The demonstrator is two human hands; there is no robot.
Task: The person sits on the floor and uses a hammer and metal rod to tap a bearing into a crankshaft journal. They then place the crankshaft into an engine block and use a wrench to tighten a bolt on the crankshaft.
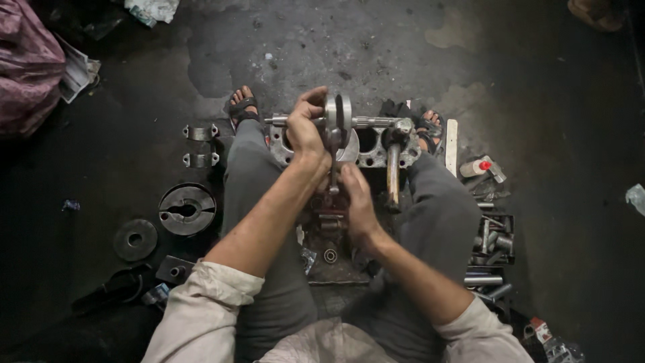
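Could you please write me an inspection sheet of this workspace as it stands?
Surface: dark, stained concrete floor; the person sits on it.
Job's things: crankshaft held upright-ish over a grey engine block; its connecting rod hangs down.
Clutter: hammer leaning on the block; two bearing caps; round slotted steel block; flat disc; tray of sockets; red-capped tube.
Hands: left hand grips the crankshaft; right hand holds the rod's lower end.
Cables: nothing seen.
Surroundings: pink bag top left; another person's foot top right.
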